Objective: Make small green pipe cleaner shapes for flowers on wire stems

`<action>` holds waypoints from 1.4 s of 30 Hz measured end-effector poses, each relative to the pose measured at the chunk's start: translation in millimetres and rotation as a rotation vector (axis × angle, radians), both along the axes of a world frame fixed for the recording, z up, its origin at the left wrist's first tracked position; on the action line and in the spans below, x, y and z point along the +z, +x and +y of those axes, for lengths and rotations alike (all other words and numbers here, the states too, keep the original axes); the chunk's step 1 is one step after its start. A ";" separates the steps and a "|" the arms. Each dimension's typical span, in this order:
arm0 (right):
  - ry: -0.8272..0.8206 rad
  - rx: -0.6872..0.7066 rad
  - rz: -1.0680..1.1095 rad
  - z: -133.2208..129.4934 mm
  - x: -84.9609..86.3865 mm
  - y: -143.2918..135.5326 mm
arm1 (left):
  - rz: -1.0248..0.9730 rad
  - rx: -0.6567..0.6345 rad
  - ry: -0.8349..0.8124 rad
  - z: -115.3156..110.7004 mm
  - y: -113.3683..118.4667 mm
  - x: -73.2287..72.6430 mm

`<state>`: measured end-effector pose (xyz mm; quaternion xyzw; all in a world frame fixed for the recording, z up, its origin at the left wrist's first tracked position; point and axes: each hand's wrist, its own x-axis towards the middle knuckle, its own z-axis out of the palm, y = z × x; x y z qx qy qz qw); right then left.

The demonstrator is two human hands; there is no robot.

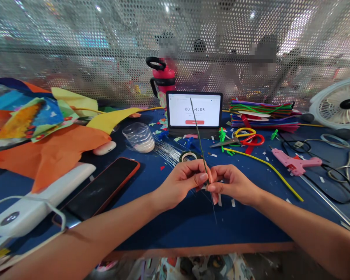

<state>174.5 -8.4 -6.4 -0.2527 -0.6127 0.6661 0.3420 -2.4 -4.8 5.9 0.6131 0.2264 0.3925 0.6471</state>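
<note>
A: Where is the thin stem [200,144]?

B: Green above, it stands nearly upright before the tablet [194,110], its tip overlapping the screen. The left hand [181,181] pinches it low, thumb against forefinger; the right hand [231,182], fingertips closed, pinches just beside.

A: Its handling?

B: Presumably light, springy and easily bent; a low pinch steadies it, though the long top may sway. The slender lower end probably slips more readily.

A: And what is obscured?

B: The fingers cover the pinched section and any join there. The lower tip blurs into the tabletop [163,229]. Nearer than the tablet, the tape roll [182,156] is partly masked by the left hand.
</note>
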 end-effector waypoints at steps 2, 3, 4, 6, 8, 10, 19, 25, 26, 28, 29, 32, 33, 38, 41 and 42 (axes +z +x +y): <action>0.006 0.038 0.014 0.0 0.5 0.7 | -0.042 -0.028 -0.038 0.4 0.3 -0.7; 0.014 0.045 0.022 0.0 0.7 0.9 | -0.061 -0.033 -0.055 0.8 0.4 -1.2; 0.026 0.042 0.027 0.0 0.9 1.0 | -0.073 -0.032 -0.067 1.3 0.5 -1.6; 0.055 0.016 0.024 0.1 1.2 0.8 | -0.070 -0.012 -0.074 2.1 0.5 -2.0; 0.088 -0.027 -0.001 0.1 1.4 0.1 | -0.027 0.030 -0.058 2.1 0.6 -1.6; 0.109 -0.068 -0.034 -0.1 1.2 -0.8 | 0.029 0.075 -0.036 1.3 0.8 -0.7; 0.094 -0.137 -0.104 -0.7 -2.1 -1.8 | 0.183 0.254 0.005 -1.3 2.9 -0.5; 0.042 -0.113 -0.090 0.3 -1.2 -1.3 | 0.181 0.202 0.034 -2.3 2.0 1.0; 0.029 -0.103 -0.086 0.4 -0.8 -1.3 | 0.169 0.184 0.038 -2.6 1.9 1.4; 0.009 -0.070 -0.075 0.5 0.2 -1.4 | 0.124 0.140 0.046 -2.8 1.8 1.8; 0.007 -0.050 -0.067 0.4 0.9 -1.5 | 0.091 0.115 0.044 -2.6 1.8 1.8; 0.017 -0.001 -0.021 -0.4 2.6 -1.6 | -0.010 0.053 0.006 -1.3 1.4 0.7; 0.018 0.009 -0.005 -0.7 3.0 -1.5 | -0.031 0.038 -0.012 -0.7 1.1 0.2; 0.033 -0.009 -0.001 -1.4 2.5 -0.9 | -0.048 0.020 -0.045 0.4 0.6 -1.4; 0.046 -0.070 -0.029 -1.4 1.5 -1.6 | 0.004 0.085 -0.026 -0.2 1.1 -0.8; 0.044 -0.090 -0.038 -1.4 1.3 -2.0 | 0.025 0.118 -0.019 -0.3 1.3 -0.6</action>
